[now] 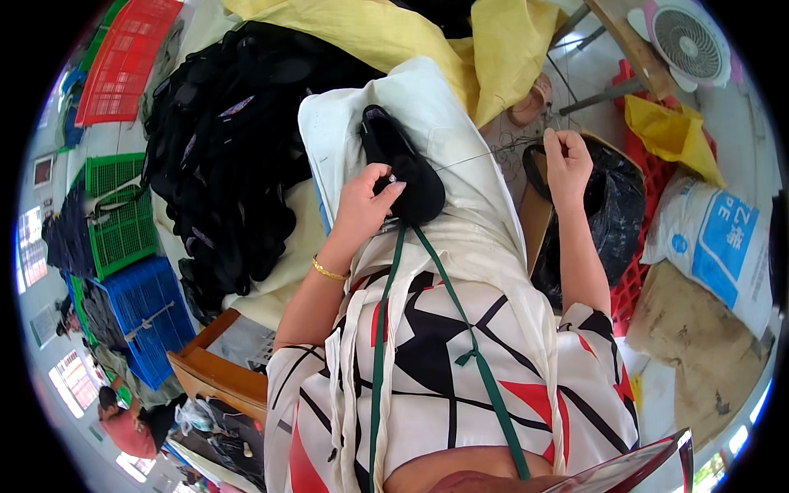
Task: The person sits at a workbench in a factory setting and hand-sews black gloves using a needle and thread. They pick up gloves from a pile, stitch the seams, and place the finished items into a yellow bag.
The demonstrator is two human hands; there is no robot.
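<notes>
A black cloth shoe [425,197] lies on the white apron [448,107] over my lap, its opening turned away from me. My left hand [370,200] grips the near left part of the shoe, thumb and forefinger pinched at its upper. To the right, my right hand [569,167] is raised off the shoe with its fingertips closed together. A dark thread [472,158] runs taut from the shoe toward my right hand. Whether a needle sits in those fingertips is too small to make out.
A large heap of black shoes [238,140] lies at the left, beside green [122,214] and blue crates [148,316]. At the right are a box lined with a black bag [612,205], tangled threads [514,156], a white sack [707,246] and a fan [689,45].
</notes>
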